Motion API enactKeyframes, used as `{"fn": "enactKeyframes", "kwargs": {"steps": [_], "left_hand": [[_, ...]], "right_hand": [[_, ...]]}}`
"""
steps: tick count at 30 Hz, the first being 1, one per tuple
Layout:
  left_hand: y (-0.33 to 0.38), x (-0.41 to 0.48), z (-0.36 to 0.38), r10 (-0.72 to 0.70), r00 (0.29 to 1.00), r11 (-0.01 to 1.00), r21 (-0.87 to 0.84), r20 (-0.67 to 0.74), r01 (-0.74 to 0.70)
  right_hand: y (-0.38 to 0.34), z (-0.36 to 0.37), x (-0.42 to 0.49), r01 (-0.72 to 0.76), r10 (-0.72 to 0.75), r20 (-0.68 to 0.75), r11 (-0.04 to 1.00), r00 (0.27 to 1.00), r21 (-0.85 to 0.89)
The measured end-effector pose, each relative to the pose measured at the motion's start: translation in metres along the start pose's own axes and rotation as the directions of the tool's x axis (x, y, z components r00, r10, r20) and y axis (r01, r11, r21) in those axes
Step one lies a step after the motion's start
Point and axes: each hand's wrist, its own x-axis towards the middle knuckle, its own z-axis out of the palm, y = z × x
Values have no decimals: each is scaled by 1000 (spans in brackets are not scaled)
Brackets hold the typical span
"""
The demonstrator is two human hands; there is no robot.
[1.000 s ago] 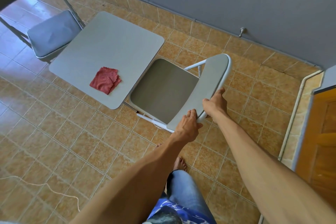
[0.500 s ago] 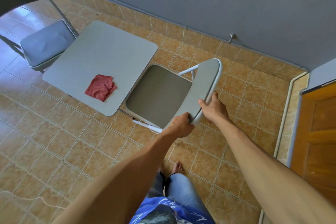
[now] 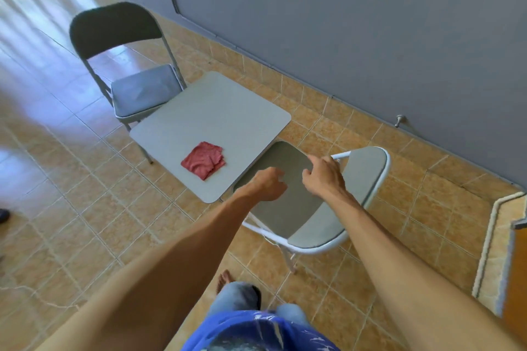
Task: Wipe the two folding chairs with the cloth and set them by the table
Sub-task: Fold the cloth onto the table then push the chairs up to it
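A grey folding chair with a white frame stands unfolded at the near right corner of the low grey table, its seat partly tucked under the table's edge. My left hand and my right hand hover over that seat, fingers loosely curled, holding nothing. The red cloth lies folded on the table's near side. A second grey folding chair with a dark backrest stands at the table's far left side.
A grey wall runs close behind the table and near chair, with a doorstop at its base. An orange door and a raised step edge sit at the right. Tiled floor stretches to the left; my legs are below.
Both hands have let go of the near chair's backrest and lifted forward over its seat. The view has tilted up, showing the far chair whole.
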Motion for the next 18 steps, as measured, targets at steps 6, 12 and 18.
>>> {"fn": "enactKeyframes", "kwargs": {"steps": [6, 12, 18], "left_hand": [[-77, -2, -84, -52, 992, 996, -77, -119, 43], [-207, -16, -174, -133, 974, 988, -102, -182, 116], [-328, -41, -261, -201, 939, 978, -113, -278, 176]], "right_hand": [[-113, 23, 27, 186, -184, 29, 981, 982, -59], [-259, 74, 63, 287, -282, 73, 955, 957, -75], [-413, 124, 85, 383, -378, 137, 924, 916, -13]]}}
